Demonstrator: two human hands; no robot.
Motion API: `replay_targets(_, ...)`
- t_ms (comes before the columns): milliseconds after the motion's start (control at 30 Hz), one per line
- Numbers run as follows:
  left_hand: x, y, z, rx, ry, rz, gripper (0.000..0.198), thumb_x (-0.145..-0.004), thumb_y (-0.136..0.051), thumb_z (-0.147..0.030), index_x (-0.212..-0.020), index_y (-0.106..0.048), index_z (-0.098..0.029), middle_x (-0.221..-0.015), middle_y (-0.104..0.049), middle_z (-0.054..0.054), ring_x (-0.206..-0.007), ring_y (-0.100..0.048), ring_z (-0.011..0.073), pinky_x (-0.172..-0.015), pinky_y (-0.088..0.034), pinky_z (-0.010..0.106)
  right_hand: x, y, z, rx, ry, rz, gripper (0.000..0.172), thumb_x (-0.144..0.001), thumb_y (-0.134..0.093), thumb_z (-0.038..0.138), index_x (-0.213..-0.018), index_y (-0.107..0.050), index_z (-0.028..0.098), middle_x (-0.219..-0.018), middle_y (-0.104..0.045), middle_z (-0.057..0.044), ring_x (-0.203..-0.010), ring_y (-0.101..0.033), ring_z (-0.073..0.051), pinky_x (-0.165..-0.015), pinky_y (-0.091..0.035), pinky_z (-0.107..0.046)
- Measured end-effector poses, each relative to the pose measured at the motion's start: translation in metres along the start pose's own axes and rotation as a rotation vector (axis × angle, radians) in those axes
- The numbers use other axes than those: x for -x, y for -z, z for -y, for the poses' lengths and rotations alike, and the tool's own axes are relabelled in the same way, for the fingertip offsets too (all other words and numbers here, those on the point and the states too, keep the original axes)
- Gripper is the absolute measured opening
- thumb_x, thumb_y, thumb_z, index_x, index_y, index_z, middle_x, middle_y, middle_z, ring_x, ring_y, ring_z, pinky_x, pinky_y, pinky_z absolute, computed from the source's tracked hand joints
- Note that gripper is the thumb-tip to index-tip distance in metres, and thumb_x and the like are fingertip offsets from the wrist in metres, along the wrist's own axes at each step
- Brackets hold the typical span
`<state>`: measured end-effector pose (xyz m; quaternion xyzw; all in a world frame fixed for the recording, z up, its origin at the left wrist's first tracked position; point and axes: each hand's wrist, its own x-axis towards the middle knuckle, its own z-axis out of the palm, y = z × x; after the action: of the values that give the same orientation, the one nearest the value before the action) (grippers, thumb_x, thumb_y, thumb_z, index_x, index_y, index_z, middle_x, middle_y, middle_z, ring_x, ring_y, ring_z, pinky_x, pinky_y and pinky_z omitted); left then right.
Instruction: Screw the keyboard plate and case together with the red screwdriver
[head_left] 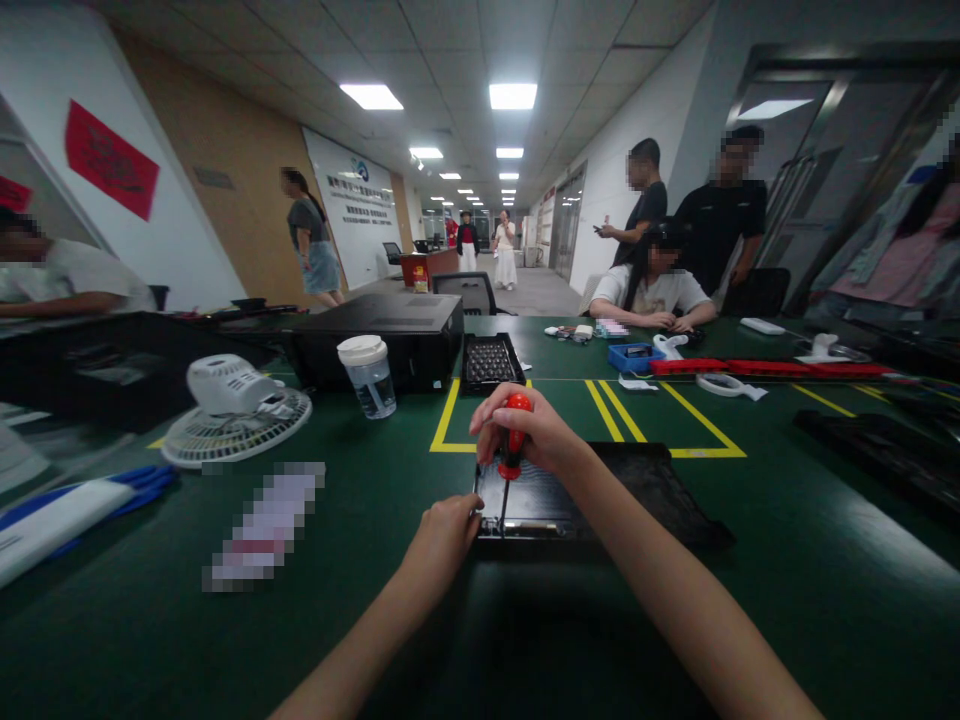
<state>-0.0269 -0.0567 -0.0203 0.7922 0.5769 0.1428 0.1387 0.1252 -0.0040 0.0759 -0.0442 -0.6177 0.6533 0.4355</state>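
Observation:
My right hand [525, 430] is wrapped round the red handle of a screwdriver [514, 445] that stands upright, its tip down on a flat black device [536, 505] lying on the green table. My left hand [442, 535] is closed on the device's left front corner and touches its edge. A black tray [660, 490] lies under or just behind the device to the right.
A clear cup with a white lid [369, 375], a small white fan [236, 410] and a black box [390, 335] stand at the left. A black tray of small parts [489, 362] sits ahead inside yellow tape lines. Other people sit and stand around the table.

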Motion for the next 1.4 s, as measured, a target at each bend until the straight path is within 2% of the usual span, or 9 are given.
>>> replay_targets(133, -0.002, 0.0, 0.001, -0.013, 0.013, 0.012, 0.026, -0.083, -0.042, -0.021, -0.1, -0.062, -0.02, -0.097, -0.066, 0.006, -0.089, -0.061, 0.0163, -0.078, -0.042, 0.024, -0.003, 0.003, -0.006, -0.037, 0.05, -0.018, 0.015, -0.077, -0.058, 0.021, -0.068, -0.047, 0.016, -0.058, -0.057, 0.004, -0.035, -0.048, -0.006, -0.034, -0.038, -0.016)
replay_targets(300, -0.002, 0.001, -0.001, -0.014, 0.019, 0.022, 0.026, -0.083, -0.042, -0.021, -0.1, -0.061, -0.02, -0.097, -0.066, 0.006, -0.09, -0.061, 0.0159, -0.078, -0.042, 0.024, -0.005, 0.002, -0.006, -0.146, 0.045, 0.028, 0.021, -0.079, -0.053, 0.031, -0.065, -0.048, 0.016, -0.05, -0.045, 0.006, -0.035, -0.04, -0.005, -0.034, -0.032, -0.017)
replay_targets(433, -0.001, 0.001, -0.001, -0.006, 0.008, 0.012, 0.026, -0.083, -0.041, -0.022, -0.1, -0.061, -0.02, -0.098, -0.066, 0.006, -0.09, -0.061, 0.0159, -0.079, -0.043, 0.024, -0.002, 0.002, -0.003, -0.216, 0.025, 0.052, 0.034, -0.083, -0.032, 0.036, -0.066, -0.051, 0.015, -0.053, -0.046, 0.001, -0.038, -0.043, -0.009, -0.038, -0.035, -0.022)
replay_targets(600, -0.001, 0.001, -0.001, -0.005, 0.0, 0.004, 0.026, -0.083, -0.042, -0.021, -0.1, -0.061, -0.019, -0.098, -0.066, 0.006, -0.09, -0.061, 0.0159, -0.079, -0.042, 0.024, 0.0, 0.003, 0.001, -0.215, -0.014, 0.038, 0.03, -0.083, -0.027, 0.031, -0.072, -0.05, 0.015, -0.054, -0.047, 0.0, -0.04, -0.044, -0.011, -0.04, -0.035, -0.024)
replay_targets(1400, -0.003, -0.003, -0.003, -0.019, 0.025, 0.01, 0.025, -0.083, -0.042, -0.021, -0.099, -0.061, -0.021, -0.098, -0.066, 0.005, -0.089, -0.061, 0.0155, -0.077, -0.041, 0.023, 0.003, -0.002, 0.005, -0.118, -0.074, 0.139, 0.018, -0.082, -0.04, 0.033, -0.081, -0.046, 0.016, -0.068, -0.056, -0.002, -0.053, -0.054, -0.014, -0.051, -0.04, -0.028)
